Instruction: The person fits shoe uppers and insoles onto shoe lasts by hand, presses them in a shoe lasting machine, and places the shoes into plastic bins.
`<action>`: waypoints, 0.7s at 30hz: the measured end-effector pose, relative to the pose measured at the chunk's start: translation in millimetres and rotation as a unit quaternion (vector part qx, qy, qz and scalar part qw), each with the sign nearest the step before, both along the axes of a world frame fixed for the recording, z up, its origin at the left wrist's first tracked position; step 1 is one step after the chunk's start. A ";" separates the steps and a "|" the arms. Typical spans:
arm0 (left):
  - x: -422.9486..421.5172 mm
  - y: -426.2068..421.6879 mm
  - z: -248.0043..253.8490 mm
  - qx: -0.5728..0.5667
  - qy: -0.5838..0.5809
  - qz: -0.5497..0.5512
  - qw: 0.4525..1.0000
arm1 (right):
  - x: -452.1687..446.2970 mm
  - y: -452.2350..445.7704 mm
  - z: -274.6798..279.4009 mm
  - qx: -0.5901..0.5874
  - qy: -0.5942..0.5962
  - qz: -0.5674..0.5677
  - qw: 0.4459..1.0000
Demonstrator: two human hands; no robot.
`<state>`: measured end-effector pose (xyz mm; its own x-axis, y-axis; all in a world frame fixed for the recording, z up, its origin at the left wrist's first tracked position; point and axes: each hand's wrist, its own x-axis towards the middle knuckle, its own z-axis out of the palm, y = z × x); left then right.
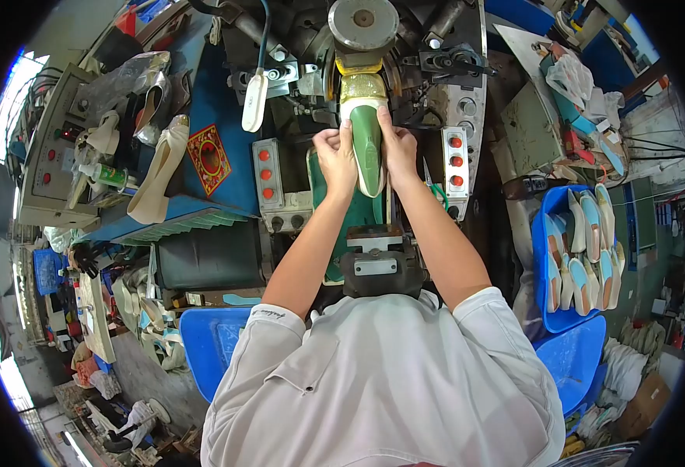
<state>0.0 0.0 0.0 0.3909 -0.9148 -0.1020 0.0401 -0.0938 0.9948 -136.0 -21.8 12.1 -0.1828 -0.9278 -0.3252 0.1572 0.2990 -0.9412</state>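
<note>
Nearest the camera: a pale, short-sleeved work shirt (389, 381), both bare forearms reaching forward from it. Left hand (338, 159) and right hand (401, 156) on opposite flanks of a green-and-cream shoe (366, 148). Fingers (326, 142) of both closed in on it, thumbs laid along its sides, the rest curled; undersides of the grip hidden. Shoe sits centrally at the machine, green face up, its far end touching or just under a yellowish pad (362, 87); cannot tell which. Above the pad, a round metal disc (363, 23). Panels of red buttons flank the work: left panel (267, 173), right panel (456, 162). Green-handled scissors (438, 193) just beside the right panel. White handle (255, 101) hangs on a blue cord, forward of the left panel. Further left, blue table (232, 183): cream shoe upper (159, 171) at its near edge, red-and-gold square (208, 159) nearer its right edge. Off right, blue bin (546, 257); pale shoes (591, 226) in rows, reaching its right rim.
</note>
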 end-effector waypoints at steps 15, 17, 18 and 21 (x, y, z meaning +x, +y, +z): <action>15.8 -28.5 66.4 -0.309 -0.358 -0.151 0.868 | 6.7 -8.9 50.0 -0.402 0.324 0.084 0.852; 16.8 -33.3 70.5 -0.307 -0.371 -0.151 0.863 | 1.3 -14.5 54.0 -0.392 0.306 0.106 0.861; 17.2 -32.4 70.0 -0.304 -0.378 -0.151 0.862 | -2.0 -16.2 57.8 -0.388 0.313 0.116 0.859; 14.8 -27.2 71.4 -0.294 -0.359 -0.157 0.872 | -7.1 -13.1 65.5 -0.373 0.333 0.134 0.856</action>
<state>14.8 -27.2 71.4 -0.1178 -0.8001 0.5882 -0.5491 0.5460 0.6327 -143.0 -34.9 77.5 0.1543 -0.8699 0.4685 -0.4679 -0.4819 -0.7408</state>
